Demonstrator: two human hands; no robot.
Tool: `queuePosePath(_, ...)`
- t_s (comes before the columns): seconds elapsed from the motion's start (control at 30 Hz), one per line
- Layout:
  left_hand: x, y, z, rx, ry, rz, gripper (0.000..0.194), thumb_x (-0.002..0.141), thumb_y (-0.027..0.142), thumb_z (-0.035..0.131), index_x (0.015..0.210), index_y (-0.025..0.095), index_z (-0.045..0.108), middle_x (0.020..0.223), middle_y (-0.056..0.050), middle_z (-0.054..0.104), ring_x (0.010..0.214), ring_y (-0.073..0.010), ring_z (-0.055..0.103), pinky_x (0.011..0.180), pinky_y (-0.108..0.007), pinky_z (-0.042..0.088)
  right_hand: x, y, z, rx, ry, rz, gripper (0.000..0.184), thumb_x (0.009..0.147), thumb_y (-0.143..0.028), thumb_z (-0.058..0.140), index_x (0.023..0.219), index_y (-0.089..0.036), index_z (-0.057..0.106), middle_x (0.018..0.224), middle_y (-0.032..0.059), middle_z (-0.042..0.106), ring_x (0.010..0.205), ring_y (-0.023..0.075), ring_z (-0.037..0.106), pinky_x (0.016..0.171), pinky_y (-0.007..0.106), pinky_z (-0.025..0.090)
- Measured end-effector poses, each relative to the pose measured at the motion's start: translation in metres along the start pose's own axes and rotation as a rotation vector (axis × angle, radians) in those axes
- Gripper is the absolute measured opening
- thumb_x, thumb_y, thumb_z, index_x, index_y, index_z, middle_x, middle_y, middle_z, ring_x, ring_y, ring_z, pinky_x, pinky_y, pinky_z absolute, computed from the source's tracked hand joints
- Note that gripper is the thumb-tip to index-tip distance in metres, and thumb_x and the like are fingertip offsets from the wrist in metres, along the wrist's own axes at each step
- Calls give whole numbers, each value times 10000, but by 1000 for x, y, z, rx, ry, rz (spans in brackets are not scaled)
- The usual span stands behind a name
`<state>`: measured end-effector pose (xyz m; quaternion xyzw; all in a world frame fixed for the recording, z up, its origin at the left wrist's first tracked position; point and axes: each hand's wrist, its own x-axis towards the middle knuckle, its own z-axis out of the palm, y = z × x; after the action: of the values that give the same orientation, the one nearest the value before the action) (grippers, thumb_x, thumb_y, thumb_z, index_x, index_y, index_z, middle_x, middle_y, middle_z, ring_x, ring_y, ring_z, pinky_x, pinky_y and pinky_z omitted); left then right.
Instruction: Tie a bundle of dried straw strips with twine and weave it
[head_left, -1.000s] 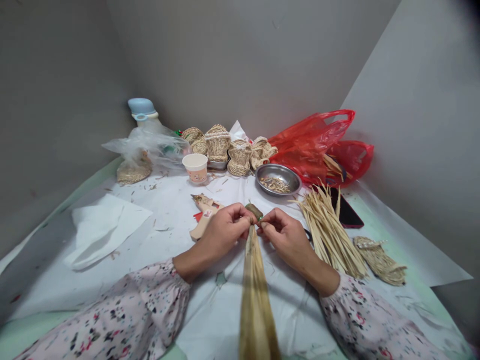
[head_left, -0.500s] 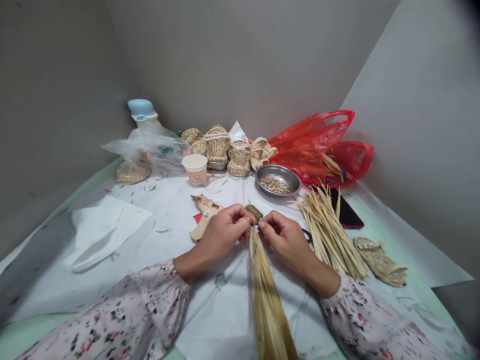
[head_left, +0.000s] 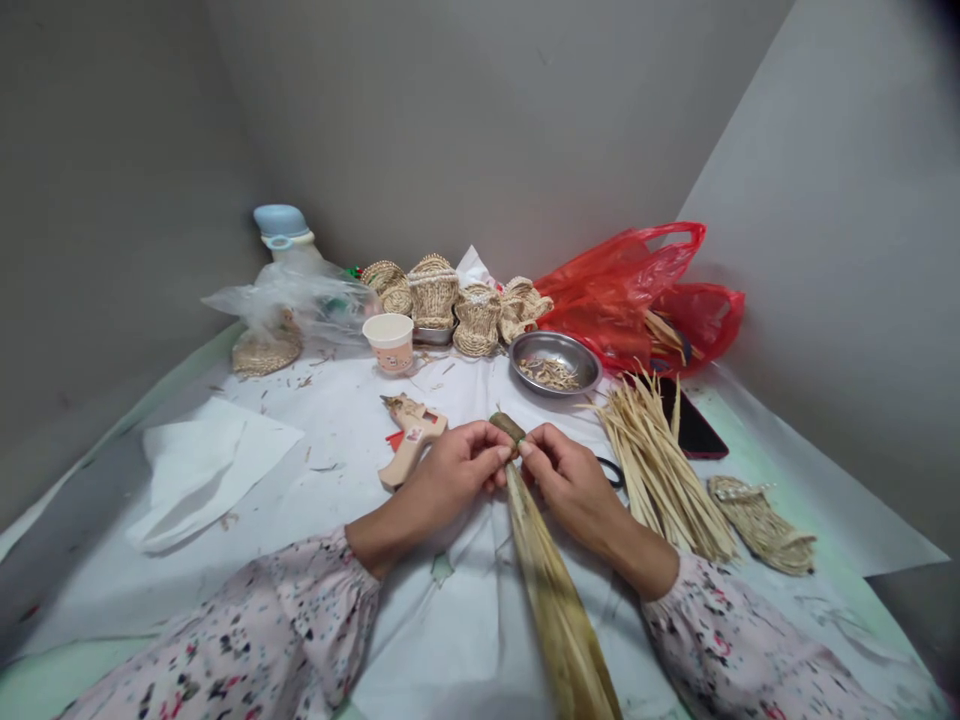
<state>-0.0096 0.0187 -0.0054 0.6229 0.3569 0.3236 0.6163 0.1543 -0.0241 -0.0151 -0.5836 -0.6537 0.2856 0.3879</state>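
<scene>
Head view, dead centre: left hand [head_left: 459, 472] and right hand [head_left: 571, 482] pinching a bundle of dried leaf strips [head_left: 559, 605] together, fingertips closed on its dark wrapped tip [head_left: 508, 427], tail slanting down toward the near edge of the surface [head_left: 187, 600]. Light, springy, probably slick and quick to split by the look of it, so safest held at that wrapping. Just beside the left hand, a tan hot glue gun [head_left: 411, 440]; past the right hand, loose straw strips [head_left: 664, 475] and, nearer the far edge, a steel bowl [head_left: 525, 372].

White-covered table [head_left: 322, 490]; glue gun [head_left: 411, 440]; steel bowl [head_left: 555, 362]; straw strips [head_left: 660, 470].
</scene>
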Motion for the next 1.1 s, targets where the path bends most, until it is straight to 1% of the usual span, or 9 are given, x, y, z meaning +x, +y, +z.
queuePosePath(0.1, 0, -3, 0, 4, 21, -15, 124, 774, 255, 628, 840, 155, 597, 652, 21, 588, 570, -93, 530, 530, -203, 392, 0, 0, 1, 22, 0, -4, 221, 943, -334, 432, 782, -203, 510, 642, -27, 548, 595, 138, 505, 579, 252, 357)
queuePosePath(0.23, 0, -6, -2, 59, 103, 1, 111, 745, 243, 648, 811, 162, 610, 687, 17, 607, 571, -98, 550, 524, -206, 402, 0, 1, 2, 56, -15, -23, 204, 943, -333, 434, 805, -205, 513, 651, -23, 548, 593, 140, 507, 578, 255, 370)
queuePosePath(0.4, 1, -2, 0, -19, 139, -34, 146, 710, 196, 660, 791, 168, 543, 651, 33, 590, 540, -100, 569, 533, -217, 435, -1, 2, 2, 30, -58, -95, 141, 943, -268, 410, 858, -209, 506, 698, -10, 567, 626, 150, 521, 611, 268, 395)
queuePosePath(0.53, 2, 0, 2, -39, 156, -58, 202, 710, 186, 662, 844, 178, 511, 638, 40, 597, 529, -101, 578, 526, -214, 435, -1, 2, 2, -41, -34, -110, 116, 933, -251, 418, 876, -210, 510, 714, -2, 574, 644, 161, 528, 627, 281, 394)
queuePosePath(0.67, 0, -1, 3, 26, 158, -27, 185, 726, 186, 650, 854, 179, 517, 634, 38, 606, 544, -110, 590, 549, -223, 447, -1, 2, 3, -77, 4, -156, 100, 924, -229, 435, 875, -205, 519, 773, 22, 596, 710, 174, 551, 656, 288, 410)
queuePosePath(0.8, -2, -1, 2, 128, 184, 13, 166, 723, 185, 648, 855, 175, 547, 660, 24, 629, 576, -117, 596, 574, -228, 457, -1, 1, 3, -117, 47, -306, 92, 915, -195, 458, 877, -201, 542, 835, 45, 589, 791, 180, 563, 716, 294, 433)
queuePosePath(0.9, -2, -4, 2, 209, 193, 44, 149, 723, 210, 650, 848, 181, 573, 697, 8, 655, 625, -132, 614, 585, -228, 461, -1, 2, 3, -168, 50, -388, 98, 917, -192, 464, 908, -202, 561, 862, 57, 574, 821, 185, 563, 737, 301, 447)
queuePosePath(1.0, -3, -8, 2, 253, 191, 71, 142, 730, 234, 644, 856, 192, 592, 740, -8, 683, 677, -150, 635, 598, -232, 468, -1, 3, 3, -226, 40, -409, 106, 918, -187, 462, 929, -201, 567, 889, 66, 573, 832, 191, 564, 743, 313, 453)
queuePosePath(1.1, -3, -9, 2, 269, 178, 73, 128, 725, 216, 630, 849, 197, 606, 758, -13, 700, 696, -156, 648, 606, -232, 472, -1, 3, 3, -270, 40, -400, 118, 920, -188, 457, 930, -200, 574, 890, 69, 572, 809, 191, 559, 731, 321, 452)
